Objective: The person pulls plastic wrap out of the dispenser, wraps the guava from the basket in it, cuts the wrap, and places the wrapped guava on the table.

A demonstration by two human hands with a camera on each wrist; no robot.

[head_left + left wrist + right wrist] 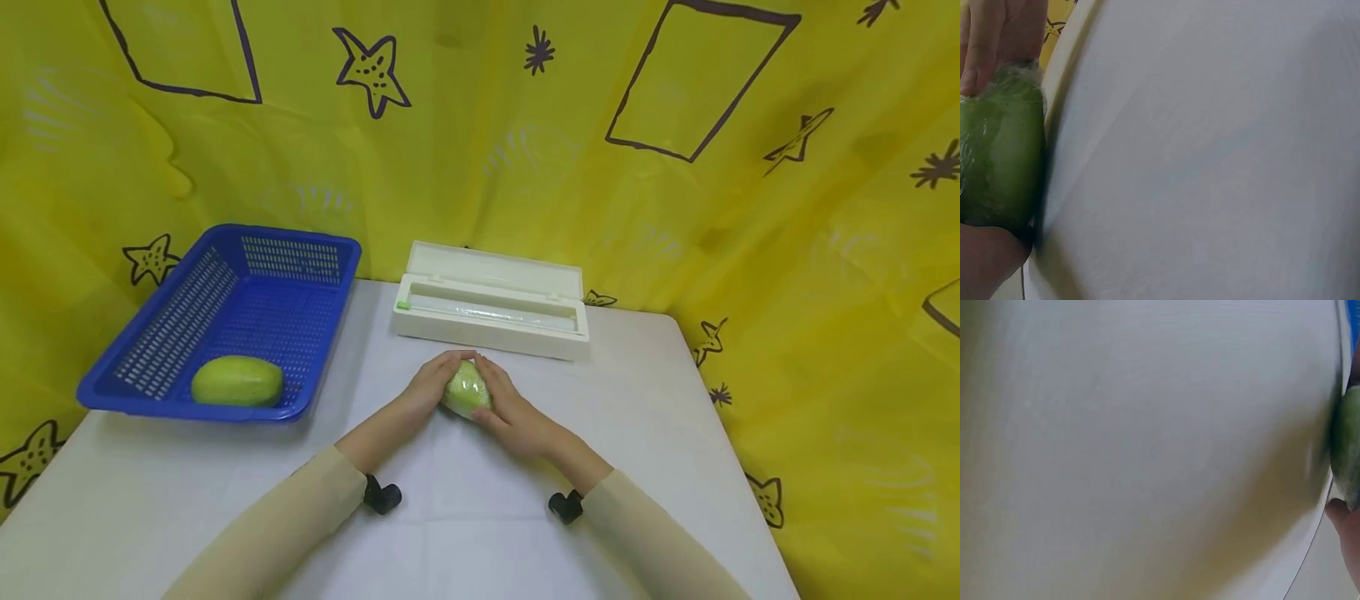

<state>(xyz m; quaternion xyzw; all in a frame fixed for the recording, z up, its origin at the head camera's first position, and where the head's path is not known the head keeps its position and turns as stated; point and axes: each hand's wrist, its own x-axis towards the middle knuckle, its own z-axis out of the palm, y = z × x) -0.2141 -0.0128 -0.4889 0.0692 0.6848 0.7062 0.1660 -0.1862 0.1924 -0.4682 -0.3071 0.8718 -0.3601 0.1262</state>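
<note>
The oval, pale-green fruit in glossy clear film [467, 390] is between your two hands, over the middle of the smooth white tabletop [468, 533]; whether it touches the surface, you cannot tell from these views. Your left hand [429, 383] grasps it from its nine o'clock side, fingers bent over the far end. Your right hand [517, 418] grasps it from three o'clock, fingers along the far side and thumb across the near side. The left wrist view shows the film creased at the fruit's end.

At twelve o'clock, near your fingertips, stands a long white box [491, 337] with its lid [495, 268] raised and a roll of clear film [491, 313] inside. Between nine and ten o'clock, well apart, sits a blue plastic mesh basket [273, 312], with a second green oval fruit [237, 382] lying in its near end. Beige sleeves [281, 529] cover your forearms, and a yellow curtain with dark-outlined stars [465, 150] hangs beyond the table at twelve o'clock.
</note>
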